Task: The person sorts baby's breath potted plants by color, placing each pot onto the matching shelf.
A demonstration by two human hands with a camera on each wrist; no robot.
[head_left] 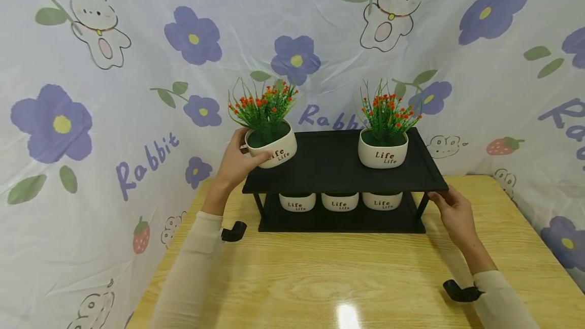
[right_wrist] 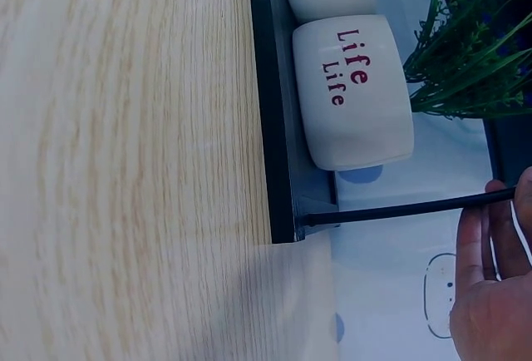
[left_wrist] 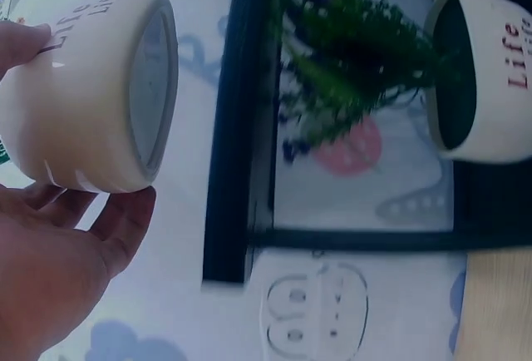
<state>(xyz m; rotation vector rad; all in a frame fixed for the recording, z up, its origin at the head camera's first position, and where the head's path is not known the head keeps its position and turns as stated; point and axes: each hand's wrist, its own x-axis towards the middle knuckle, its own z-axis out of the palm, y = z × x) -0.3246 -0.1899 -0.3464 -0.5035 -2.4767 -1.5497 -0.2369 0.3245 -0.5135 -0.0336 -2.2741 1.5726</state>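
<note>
My left hand grips a white oval flower pot marked "Life", thumb across its front. Green grass and small red-orange flowers fill this pot, which tilts above the left end of a black two-tier shelf. In the left wrist view, the bottom of the held pot shows, apart from the shelf edge. At the shelf's front right corner, my right hand holds the top board's edge by the post; the right wrist view shows its fingers against the thin post. A matching pot stands on the top board's right part.
On the lower board stand three more white pots, left, middle and right. The shelf rests on a wooden table. Behind hangs a cloth printed with rabbits and purple flowers. Black wrist mounts sit by both sleeves.
</note>
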